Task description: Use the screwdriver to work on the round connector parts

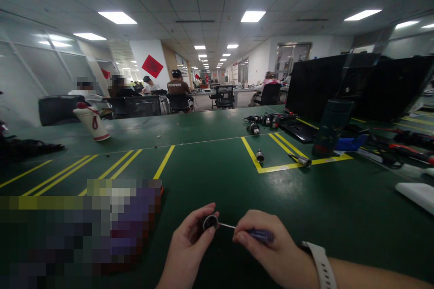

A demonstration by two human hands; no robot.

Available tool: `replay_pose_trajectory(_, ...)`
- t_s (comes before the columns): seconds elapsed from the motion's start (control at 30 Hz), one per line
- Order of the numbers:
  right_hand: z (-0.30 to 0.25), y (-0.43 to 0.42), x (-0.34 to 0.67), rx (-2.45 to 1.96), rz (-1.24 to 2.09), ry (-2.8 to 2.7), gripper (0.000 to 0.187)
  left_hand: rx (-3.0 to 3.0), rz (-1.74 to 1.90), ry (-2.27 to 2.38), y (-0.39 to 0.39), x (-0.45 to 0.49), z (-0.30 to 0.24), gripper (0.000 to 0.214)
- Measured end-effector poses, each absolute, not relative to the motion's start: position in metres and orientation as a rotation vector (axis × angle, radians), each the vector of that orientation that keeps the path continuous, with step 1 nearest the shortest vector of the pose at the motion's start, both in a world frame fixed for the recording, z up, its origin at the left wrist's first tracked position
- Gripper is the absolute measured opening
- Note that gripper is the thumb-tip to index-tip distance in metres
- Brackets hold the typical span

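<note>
In the lower middle of the head view, my left hand is closed around a small round metal connector, its dark open end turned toward me. My right hand grips a screwdriver by its dark bluish handle. The thin shaft points left, and its tip reaches the connector's rim; whether it sits inside I cannot tell. On the green table ahead, a loose metal connector stands within yellow tape lines. Another connector with a cable lies to its right.
Several connectors with black cables lie farther back. A dark bottle, black monitors and a blue object occupy the right. A white cup stands back left. Blurred-out items cover the near left. People sit beyond the table.
</note>
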State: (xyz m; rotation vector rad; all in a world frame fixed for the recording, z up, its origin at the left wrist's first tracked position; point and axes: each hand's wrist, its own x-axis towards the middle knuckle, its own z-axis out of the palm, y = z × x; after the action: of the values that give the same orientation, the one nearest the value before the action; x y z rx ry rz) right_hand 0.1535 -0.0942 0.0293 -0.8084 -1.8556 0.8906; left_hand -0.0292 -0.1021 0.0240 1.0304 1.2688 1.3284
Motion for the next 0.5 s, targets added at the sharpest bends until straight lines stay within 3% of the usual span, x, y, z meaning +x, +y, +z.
replay_pose_trajectory(0.5, 0.0303, -0.0989, 0.1527, -0.607, 0.577, -2.187, 0.017, 1.111, 1.336, 1.267, -0.0990, -0.0314, 0.0151, 0.010)
